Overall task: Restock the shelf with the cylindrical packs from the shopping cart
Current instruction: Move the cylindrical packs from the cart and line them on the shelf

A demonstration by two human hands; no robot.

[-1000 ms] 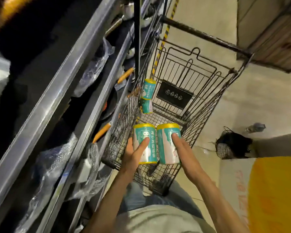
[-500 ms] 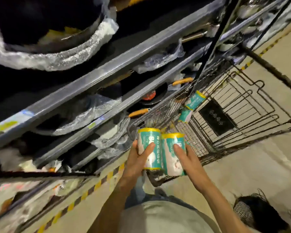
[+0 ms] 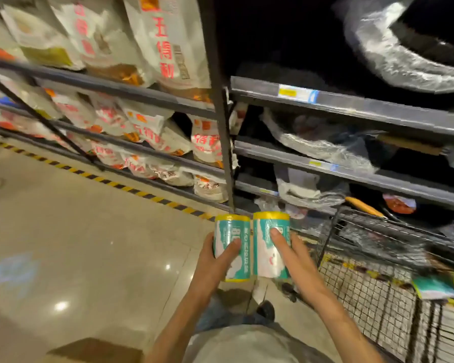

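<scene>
Two upright teal-and-white cylindrical packs with yellow ends touch side by side, left pack (image 3: 232, 247) clasped by the left hand (image 3: 215, 263), right pack (image 3: 271, 244) by the right hand (image 3: 296, 260), wire shopping cart (image 3: 378, 297) at four o'clock.

I see my left hand (image 3: 215, 260) gripping one teal pack (image 3: 232, 247) and my right hand (image 3: 296, 260) another (image 3: 269, 247), touching, before the shelf (image 3: 351, 106); cart (image 3: 378, 297) at right.

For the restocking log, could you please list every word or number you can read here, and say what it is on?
"80": left cylindrical pack, held by the left hand.
"王得利": white bag on the top shelf.
Right cylindrical pack, in the right hand: text blurred.
Shelf price tag: unreadable.
</scene>
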